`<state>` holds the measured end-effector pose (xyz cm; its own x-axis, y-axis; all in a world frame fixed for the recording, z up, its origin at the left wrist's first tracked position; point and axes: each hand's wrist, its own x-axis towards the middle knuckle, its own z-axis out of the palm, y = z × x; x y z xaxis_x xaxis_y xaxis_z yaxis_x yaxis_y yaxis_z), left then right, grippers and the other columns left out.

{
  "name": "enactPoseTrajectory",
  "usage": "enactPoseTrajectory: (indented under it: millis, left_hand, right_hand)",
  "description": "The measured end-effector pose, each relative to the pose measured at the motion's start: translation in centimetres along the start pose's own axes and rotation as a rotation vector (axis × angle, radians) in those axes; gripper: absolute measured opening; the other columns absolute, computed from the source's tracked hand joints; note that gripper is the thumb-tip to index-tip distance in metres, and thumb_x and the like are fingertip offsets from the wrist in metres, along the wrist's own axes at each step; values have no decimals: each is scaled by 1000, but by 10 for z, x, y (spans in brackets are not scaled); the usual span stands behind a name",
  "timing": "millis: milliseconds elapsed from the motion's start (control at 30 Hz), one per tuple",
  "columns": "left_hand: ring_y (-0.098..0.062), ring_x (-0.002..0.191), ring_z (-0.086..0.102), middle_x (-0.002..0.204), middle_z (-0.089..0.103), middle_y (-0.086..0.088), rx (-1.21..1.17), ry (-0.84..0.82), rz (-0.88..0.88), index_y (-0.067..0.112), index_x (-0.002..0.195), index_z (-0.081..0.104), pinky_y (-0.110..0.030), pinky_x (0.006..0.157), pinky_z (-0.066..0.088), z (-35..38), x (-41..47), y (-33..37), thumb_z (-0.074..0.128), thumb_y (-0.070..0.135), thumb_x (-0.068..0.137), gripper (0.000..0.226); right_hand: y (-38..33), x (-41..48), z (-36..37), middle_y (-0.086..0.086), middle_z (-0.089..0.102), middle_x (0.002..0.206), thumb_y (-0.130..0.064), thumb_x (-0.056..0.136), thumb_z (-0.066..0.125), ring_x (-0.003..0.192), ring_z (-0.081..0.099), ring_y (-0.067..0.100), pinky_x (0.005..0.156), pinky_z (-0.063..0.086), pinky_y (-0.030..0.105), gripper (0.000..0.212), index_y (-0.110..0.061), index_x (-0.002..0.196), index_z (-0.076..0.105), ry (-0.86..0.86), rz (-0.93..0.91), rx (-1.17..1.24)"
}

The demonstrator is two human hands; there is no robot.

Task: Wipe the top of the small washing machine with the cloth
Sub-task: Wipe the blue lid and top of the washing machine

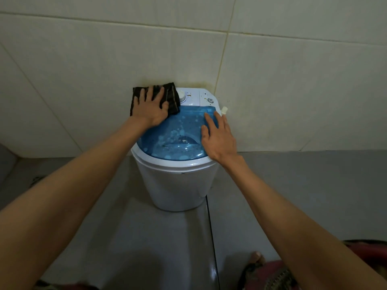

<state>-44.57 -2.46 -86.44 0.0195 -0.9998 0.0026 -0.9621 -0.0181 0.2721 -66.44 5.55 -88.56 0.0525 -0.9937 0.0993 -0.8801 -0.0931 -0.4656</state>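
Observation:
A small white washing machine (178, 185) stands on the floor against the wall, with a see-through blue lid (178, 137) spotted with pale marks and a white control panel (194, 97) behind it. My left hand (150, 109) lies flat with spread fingers on a dark striped cloth (169, 95), pressing it onto the machine's back left corner. My right hand (217, 137) rests flat on the lid's right side, fingers apart, holding nothing.
Pale wall tiles (272, 91) rise directly behind the machine. Grey floor tiles (146, 237) surround it. A white hose end (224, 109) sticks out at the machine's back right. My foot (256, 258) and patterned clothing show at the bottom right.

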Motion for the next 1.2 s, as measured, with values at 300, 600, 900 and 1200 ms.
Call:
enactPoseTrajectory:
  millis: [300, 600, 900, 1200]
  left_hand:
    - [-23, 151, 6, 163, 11, 0, 102, 79, 329, 36, 154, 15, -43, 121, 2, 21, -113, 5, 16, 52, 94, 62]
    - [-27, 151, 2, 164, 6, -3, -30, 46, 106, 31, 155, 16, -46, 122, 6, 10, -94, -31, 22, 50, 100, 58]
    - [-25, 151, 1, 164, 7, -5, 53, 62, 186, 31, 155, 13, -46, 122, -1, 17, -85, 29, 23, 46, 100, 58]
    - [-27, 137, 39, 150, 40, -11, -644, -20, 230, 21, 151, 28, -49, 115, 30, -3, -107, 90, 33, 32, 92, 60]
  right_hand:
    - [0, -1, -3, 4, 9, 165, -43, 105, 22, 152, -1, 24, 122, 7, 43, 54, -26, 156, 19, -19, -4, -22]
    - [0, -1, -4, 4, 7, 165, -43, 105, 21, 152, -1, 25, 123, 6, 43, 54, -26, 156, 17, -39, -5, -33]
    - [-1, 14, -16, 3, 23, 161, -39, 104, 25, 149, 18, 23, 121, 15, 47, 50, -23, 149, 36, -145, 82, 323]
    - [-10, 30, -60, 13, 49, 145, -40, 103, 25, 138, 38, 33, 116, 23, 53, 50, -12, 135, 50, 111, 148, 312]
